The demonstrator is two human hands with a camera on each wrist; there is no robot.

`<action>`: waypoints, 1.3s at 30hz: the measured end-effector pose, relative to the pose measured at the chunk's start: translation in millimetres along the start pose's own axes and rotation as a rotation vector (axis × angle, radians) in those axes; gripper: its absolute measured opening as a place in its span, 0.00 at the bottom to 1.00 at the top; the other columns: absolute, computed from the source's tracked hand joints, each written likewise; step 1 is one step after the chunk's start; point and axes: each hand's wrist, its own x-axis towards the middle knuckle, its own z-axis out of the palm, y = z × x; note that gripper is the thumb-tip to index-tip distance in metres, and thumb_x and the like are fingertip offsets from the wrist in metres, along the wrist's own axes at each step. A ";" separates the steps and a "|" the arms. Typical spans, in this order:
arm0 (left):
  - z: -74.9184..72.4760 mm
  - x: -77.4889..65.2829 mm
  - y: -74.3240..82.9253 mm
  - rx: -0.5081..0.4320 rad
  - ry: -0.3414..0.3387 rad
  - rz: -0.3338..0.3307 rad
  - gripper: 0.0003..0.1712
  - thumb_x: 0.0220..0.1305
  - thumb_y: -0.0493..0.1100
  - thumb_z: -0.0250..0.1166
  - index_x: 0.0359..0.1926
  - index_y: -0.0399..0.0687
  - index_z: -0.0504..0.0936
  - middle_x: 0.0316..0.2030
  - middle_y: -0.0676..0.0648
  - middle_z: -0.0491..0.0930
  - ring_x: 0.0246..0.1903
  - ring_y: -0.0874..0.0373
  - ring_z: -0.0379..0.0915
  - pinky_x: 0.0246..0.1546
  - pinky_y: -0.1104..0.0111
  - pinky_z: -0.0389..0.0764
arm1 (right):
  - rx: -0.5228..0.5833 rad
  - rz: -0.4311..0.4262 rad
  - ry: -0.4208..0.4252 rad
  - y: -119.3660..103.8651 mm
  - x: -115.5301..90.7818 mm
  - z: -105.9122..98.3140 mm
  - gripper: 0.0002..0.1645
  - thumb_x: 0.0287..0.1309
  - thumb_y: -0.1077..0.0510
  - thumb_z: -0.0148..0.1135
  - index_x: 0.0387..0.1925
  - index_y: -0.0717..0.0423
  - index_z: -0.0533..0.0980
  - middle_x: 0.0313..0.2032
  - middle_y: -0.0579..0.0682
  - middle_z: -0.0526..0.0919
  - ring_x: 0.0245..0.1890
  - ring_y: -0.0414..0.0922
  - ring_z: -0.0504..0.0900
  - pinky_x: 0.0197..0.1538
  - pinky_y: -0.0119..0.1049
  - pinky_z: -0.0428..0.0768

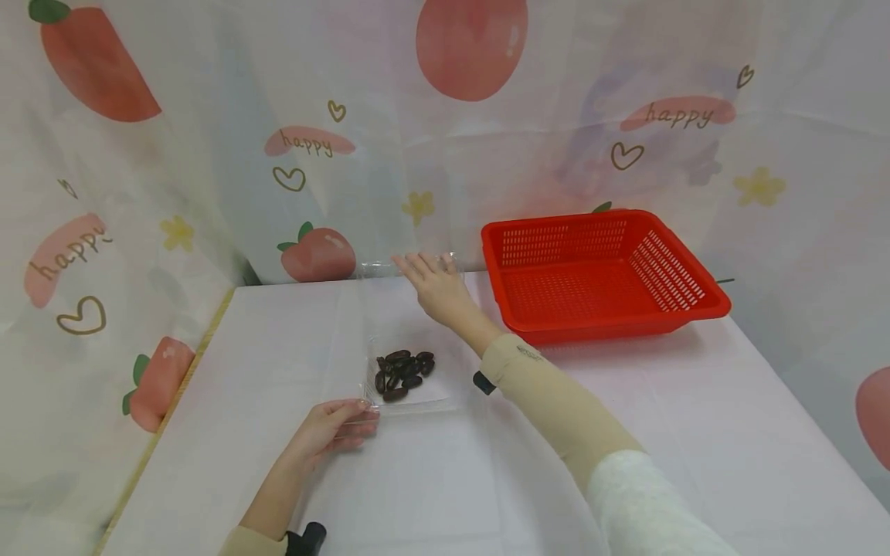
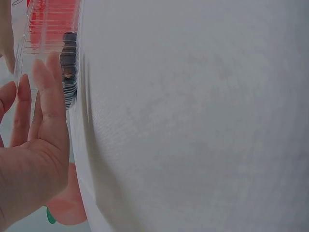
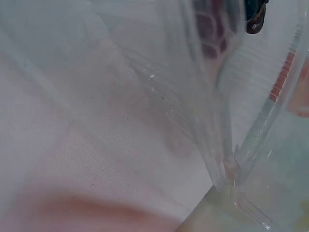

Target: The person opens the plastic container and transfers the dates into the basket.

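A clear plastic hinged box (image 1: 410,408) lies on the white-covered table, holding several dark brown, glossy oblong fruits that look like dates (image 1: 395,394). Its transparent lid (image 1: 384,309) stands raised at the far side. My left hand (image 1: 334,428) is at the near left corner, its fingers touching the rim; the left wrist view shows them fairly straight beside the dates (image 2: 69,48). Over the lid's far edge, my right hand (image 1: 445,297) reaches with fingers spread and extended. Clear plastic (image 3: 227,159) fills much of the right wrist view, where that hand is mostly a blur.
A red slotted plastic basket (image 1: 577,293) stands at the back right of the table (image 1: 556,448), just beyond the right forearm. Behind the table hangs a fruit-patterned curtain (image 1: 389,77), which also covers the left side. The table's left edge (image 1: 167,417) is yellowish.
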 end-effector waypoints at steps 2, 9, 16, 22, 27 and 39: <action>0.5 0.0 0.6 0.001 0.005 -0.002 0.26 0.62 0.47 0.59 0.53 0.30 0.72 0.41 0.43 0.82 0.38 0.56 0.81 0.35 0.68 0.82 | 0.040 0.023 -0.062 1.2 2.8 1.7 0.41 0.59 0.56 0.53 0.70 0.47 0.47 0.64 0.48 0.61 0.63 0.47 0.59 0.63 0.51 0.57; 2.1 0.9 2.1 0.007 0.019 -0.002 0.25 0.62 0.47 0.59 0.52 0.30 0.73 0.41 0.42 0.82 0.38 0.54 0.81 0.36 0.67 0.82 | 0.167 0.080 -0.197 4.4 11.8 7.3 0.46 0.57 0.56 0.53 0.71 0.46 0.41 0.68 0.48 0.53 0.66 0.48 0.52 0.67 0.53 0.50; 2.7 2.6 1.6 0.016 0.015 -0.014 0.25 0.62 0.48 0.59 0.52 0.31 0.73 0.42 0.42 0.82 0.39 0.54 0.81 0.36 0.66 0.82 | 0.212 0.098 -0.271 5.6 15.4 13.4 0.48 0.56 0.56 0.56 0.71 0.46 0.41 0.69 0.51 0.48 0.68 0.50 0.48 0.68 0.53 0.49; 2.0 4.1 0.5 0.018 0.012 -0.015 0.25 0.63 0.48 0.58 0.53 0.31 0.73 0.42 0.42 0.81 0.39 0.54 0.81 0.36 0.67 0.82 | 0.209 0.101 -0.366 4.0 15.7 19.0 0.46 0.57 0.56 0.56 0.71 0.44 0.42 0.70 0.51 0.44 0.69 0.50 0.47 0.68 0.52 0.48; 1.9 4.1 -0.3 0.016 0.014 -0.015 0.25 0.63 0.47 0.57 0.54 0.31 0.72 0.43 0.41 0.81 0.39 0.54 0.80 0.36 0.66 0.82 | 0.250 0.092 -0.434 2.1 14.5 21.5 0.44 0.58 0.59 0.53 0.71 0.44 0.43 0.70 0.50 0.45 0.69 0.50 0.47 0.68 0.52 0.50; 1.9 0.7 3.0 0.027 0.050 -0.031 0.24 0.62 0.46 0.58 0.52 0.31 0.73 0.41 0.41 0.82 0.37 0.54 0.81 0.34 0.67 0.82 | 0.300 0.084 -0.402 -0.6 19.7 5.8 0.44 0.58 0.57 0.55 0.71 0.41 0.44 0.69 0.51 0.50 0.67 0.51 0.52 0.67 0.55 0.50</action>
